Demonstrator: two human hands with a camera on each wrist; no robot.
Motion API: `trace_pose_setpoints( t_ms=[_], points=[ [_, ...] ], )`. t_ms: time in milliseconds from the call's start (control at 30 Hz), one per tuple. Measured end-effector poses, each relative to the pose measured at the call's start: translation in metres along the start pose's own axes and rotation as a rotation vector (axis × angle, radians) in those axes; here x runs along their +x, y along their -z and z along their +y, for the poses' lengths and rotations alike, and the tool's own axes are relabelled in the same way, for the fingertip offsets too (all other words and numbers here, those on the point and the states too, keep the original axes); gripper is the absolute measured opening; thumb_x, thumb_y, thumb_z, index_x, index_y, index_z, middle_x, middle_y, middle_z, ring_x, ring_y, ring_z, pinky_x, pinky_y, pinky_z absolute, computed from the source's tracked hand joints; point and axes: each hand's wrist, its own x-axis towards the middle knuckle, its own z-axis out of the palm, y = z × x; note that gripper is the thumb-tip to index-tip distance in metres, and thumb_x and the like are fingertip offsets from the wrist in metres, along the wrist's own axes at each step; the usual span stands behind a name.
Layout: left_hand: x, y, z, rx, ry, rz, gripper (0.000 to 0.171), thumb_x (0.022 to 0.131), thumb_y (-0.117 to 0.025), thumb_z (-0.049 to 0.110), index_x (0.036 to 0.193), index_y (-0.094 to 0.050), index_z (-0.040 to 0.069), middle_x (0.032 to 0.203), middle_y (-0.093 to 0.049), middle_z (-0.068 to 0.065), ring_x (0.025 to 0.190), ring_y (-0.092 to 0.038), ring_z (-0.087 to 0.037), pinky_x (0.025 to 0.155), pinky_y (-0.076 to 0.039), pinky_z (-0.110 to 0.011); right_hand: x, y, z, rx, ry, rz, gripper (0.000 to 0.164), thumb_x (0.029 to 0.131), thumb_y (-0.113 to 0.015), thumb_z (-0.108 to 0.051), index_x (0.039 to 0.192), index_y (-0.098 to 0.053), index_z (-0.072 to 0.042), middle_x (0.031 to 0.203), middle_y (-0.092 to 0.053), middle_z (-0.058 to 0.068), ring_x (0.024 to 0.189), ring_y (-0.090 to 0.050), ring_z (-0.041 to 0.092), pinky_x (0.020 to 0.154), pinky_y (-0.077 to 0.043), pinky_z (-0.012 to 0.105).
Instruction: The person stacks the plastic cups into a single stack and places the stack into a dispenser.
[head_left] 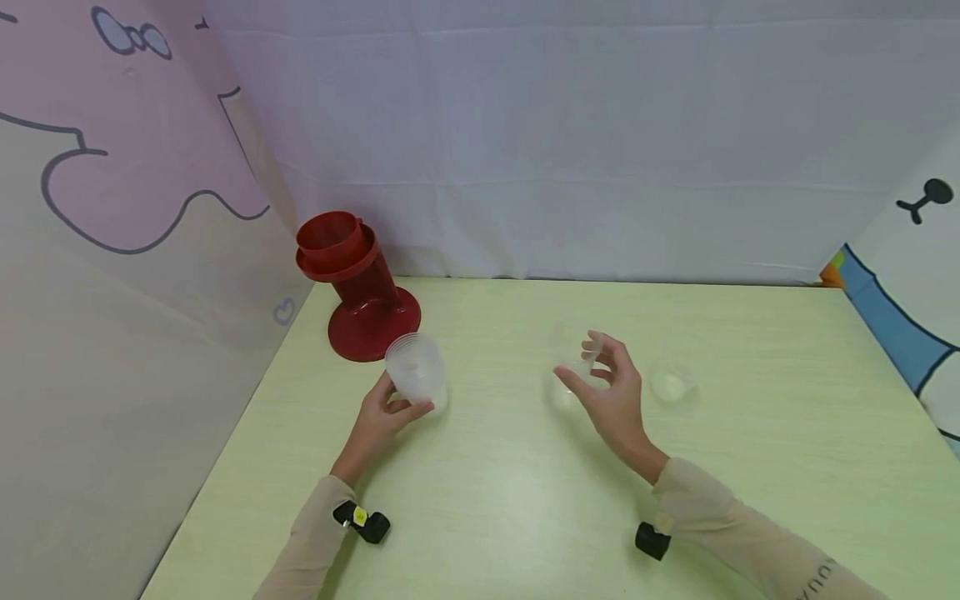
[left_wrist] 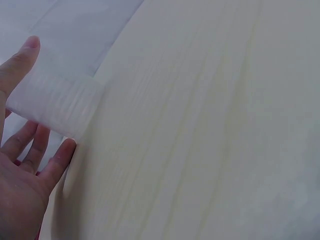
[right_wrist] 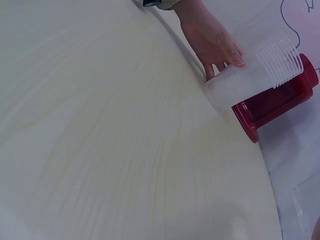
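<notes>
A stack of nested clear plastic cups stands at the left of the table, its ribbed rims plain in the right wrist view. My left hand holds it near the base, thumb on one side and fingers on the other. To the right, my right hand grips a single clear plastic cup, hard to make out against the table. Only that cup's edge shows in the right wrist view. Just right of this hand, another clear cup is on the tabletop.
A red cup-shaped holder on a round base stands at the back left, behind the stack. The pale wooden table meets a white cloth wall at the back. Printed cloth hangs at the left side.
</notes>
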Motion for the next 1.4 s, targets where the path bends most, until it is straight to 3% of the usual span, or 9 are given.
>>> trace_pose_setpoints(
  t_ms=[167, 400, 533, 667, 867, 1000, 1167, 1400],
  points=[
    [-0.001, 0.000, 0.000, 0.001, -0.006, 0.001, 0.081, 0.072, -0.080, 0.042, 0.140, -0.036, 0.038, 0.132, -0.048, 0.002, 0.104, -0.062, -0.024, 0.092, -0.049, -0.041, -0.001, -0.002, -0.003, 0.010, 0.013, -0.007, 0.056, 0.076, -0.076, 0.001, 0.126, -0.051, 0.003, 0.112, -0.057, 0.010, 0.102, -0.054, 0.017, 0.084, -0.045, 0.026],
    [-0.002, 0.000, 0.003, -0.009, -0.004, 0.000, 0.082, 0.073, -0.080, 0.041, 0.140, -0.035, 0.036, 0.133, -0.047, 0.000, 0.103, -0.062, -0.025, 0.092, -0.049, -0.041, -0.001, -0.004, -0.005, 0.011, 0.040, -0.008, 0.055, 0.076, -0.076, 0.003, 0.125, -0.051, 0.003, 0.111, -0.057, 0.010, 0.100, -0.054, 0.009, 0.084, -0.047, 0.036],
    [-0.002, 0.000, 0.003, -0.008, -0.005, -0.002, 0.082, 0.072, -0.080, 0.042, 0.140, -0.035, 0.036, 0.133, -0.047, 0.000, 0.103, -0.062, -0.025, 0.091, -0.050, -0.040, 0.000, -0.007, -0.008, 0.018, 0.059, -0.009, 0.055, 0.076, -0.076, 0.003, 0.125, -0.051, 0.004, 0.110, -0.057, 0.011, 0.101, -0.055, 0.016, 0.083, -0.047, 0.039],
    [-0.002, 0.000, 0.003, 0.000, -0.011, -0.001, 0.081, 0.073, -0.080, 0.043, 0.140, -0.035, 0.036, 0.133, -0.047, 0.001, 0.103, -0.062, -0.025, 0.091, -0.050, -0.040, 0.001, -0.010, -0.005, 0.037, 0.068, -0.008, 0.056, 0.075, -0.077, 0.002, 0.125, -0.052, 0.003, 0.110, -0.057, 0.011, 0.101, -0.054, 0.020, 0.082, -0.046, 0.037],
    [-0.003, 0.000, 0.004, -0.011, -0.003, -0.001, 0.081, 0.073, -0.080, 0.040, 0.140, -0.035, 0.037, 0.133, -0.047, 0.000, 0.104, -0.062, -0.025, 0.092, -0.049, -0.041, 0.008, -0.016, 0.017, 0.044, 0.098, -0.012, 0.058, 0.075, -0.079, -0.005, 0.128, -0.053, -0.009, 0.112, -0.058, 0.003, 0.105, -0.053, 0.031, 0.081, -0.046, 0.027],
    [-0.002, 0.000, 0.004, -0.012, -0.009, 0.001, 0.082, 0.073, -0.080, 0.039, 0.141, -0.035, 0.035, 0.133, -0.047, -0.001, 0.104, -0.062, -0.025, 0.092, -0.049, -0.040, 0.009, -0.020, 0.015, 0.037, 0.121, -0.014, 0.059, 0.075, -0.079, -0.004, 0.128, -0.053, -0.009, 0.112, -0.058, 0.004, 0.104, -0.054, 0.029, 0.080, -0.046, 0.031],
    [-0.002, 0.000, 0.003, -0.011, -0.012, 0.003, 0.081, 0.073, -0.080, 0.039, 0.140, -0.036, 0.034, 0.133, -0.048, -0.001, 0.103, -0.062, -0.025, 0.091, -0.050, -0.040, 0.011, -0.027, 0.012, 0.054, 0.123, -0.011, 0.060, 0.074, -0.081, -0.005, 0.127, -0.054, -0.008, 0.110, -0.057, 0.006, 0.102, -0.054, 0.026, 0.078, -0.045, 0.029],
    [-0.003, 0.001, 0.006, -0.022, 0.018, -0.013, 0.082, 0.075, -0.080, 0.037, 0.142, -0.033, 0.033, 0.136, -0.045, -0.002, 0.106, -0.060, -0.027, 0.094, -0.048, -0.041, 0.014, -0.035, 0.011, 0.070, 0.136, -0.004, 0.056, 0.074, -0.081, -0.010, 0.124, -0.056, -0.012, 0.105, -0.058, 0.004, 0.100, -0.053, 0.034, 0.076, -0.044, 0.026]
  ],
)
